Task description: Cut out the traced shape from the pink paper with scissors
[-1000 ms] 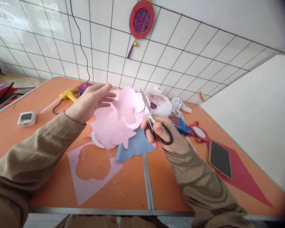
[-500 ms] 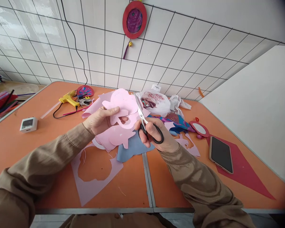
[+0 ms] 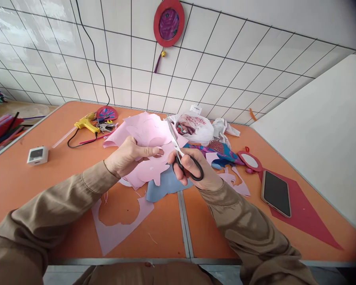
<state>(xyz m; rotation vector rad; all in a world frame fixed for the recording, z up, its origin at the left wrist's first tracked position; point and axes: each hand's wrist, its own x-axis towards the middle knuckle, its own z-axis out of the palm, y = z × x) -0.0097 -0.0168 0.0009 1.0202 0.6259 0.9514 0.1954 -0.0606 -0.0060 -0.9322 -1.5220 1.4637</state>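
My right hand [image 3: 194, 166] holds black-handled scissors [image 3: 175, 146], its fingers in the loops and the metal blades pointing up and away over pink paper. My left hand [image 3: 132, 156] is closed, its thumb stretched along the edge of a pink paper piece [image 3: 166, 148] beside the blades. Just beyond it, a pink cut-out [image 3: 151, 128] with a rounded outline overlaps other pink sheets; where one ends and another begins is hard to see. Below my hands lie another pink cut-out [image 3: 148, 172] and a blue sheet [image 3: 163, 186].
A yellow glue gun [image 3: 87, 123] and keys [image 3: 106, 126] lie at the back left, near a white device [image 3: 37, 155]. To the right are a plastic bag [image 3: 197, 128], a phone [image 3: 275, 194] and red paper [image 3: 308, 213]. A pink offcut [image 3: 115, 233] lies in front.
The pink cut-out raised in my left hand has tilted down and away onto the paper behind. My left thumb has shifted right, toward the scissors; my right hand has hardly moved.
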